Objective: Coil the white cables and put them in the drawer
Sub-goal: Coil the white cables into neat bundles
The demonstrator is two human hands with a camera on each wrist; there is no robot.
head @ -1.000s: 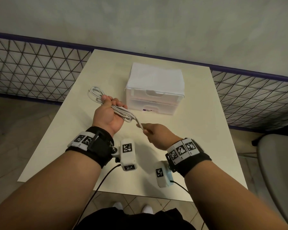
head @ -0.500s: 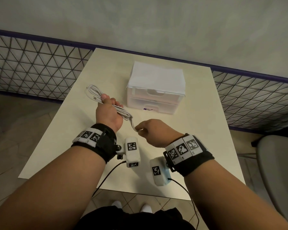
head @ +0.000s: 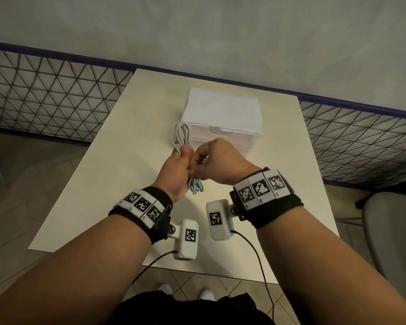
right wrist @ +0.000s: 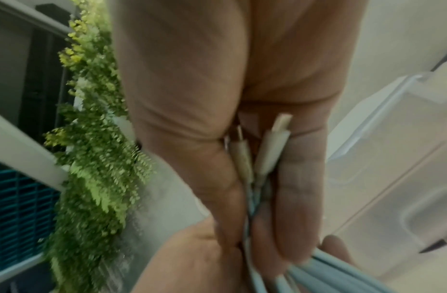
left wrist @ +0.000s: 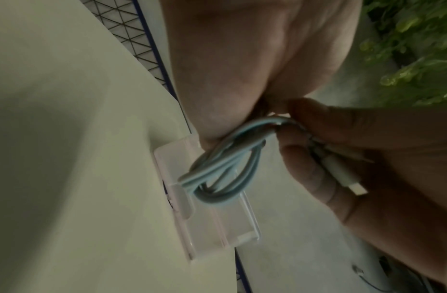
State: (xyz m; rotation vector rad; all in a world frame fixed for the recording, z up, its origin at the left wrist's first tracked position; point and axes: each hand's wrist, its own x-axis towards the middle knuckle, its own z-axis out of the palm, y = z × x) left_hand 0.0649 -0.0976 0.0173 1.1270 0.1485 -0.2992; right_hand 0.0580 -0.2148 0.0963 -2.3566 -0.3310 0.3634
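Observation:
My left hand grips a coiled white cable around its middle, above the table in front of the drawer unit. Loops stick out above the fist, and more loops hang below it. My right hand is pressed against the left and pinches the cable's two ends. Both plugs lie between its thumb and fingers in the right wrist view. The left wrist view shows the lower loops and one plug in the right hand's fingers. The white two-drawer unit stands just behind, both drawers closed.
The cream table is small, with its near edge just under my wrists. A wire mesh fence runs behind and along both sides. A grey chair stands at the right. Green plants show in the wrist views.
My left hand has turned the coil upright and carried it right, toward the drawer unit. My right hand has brought the loose cable end up against the left hand.

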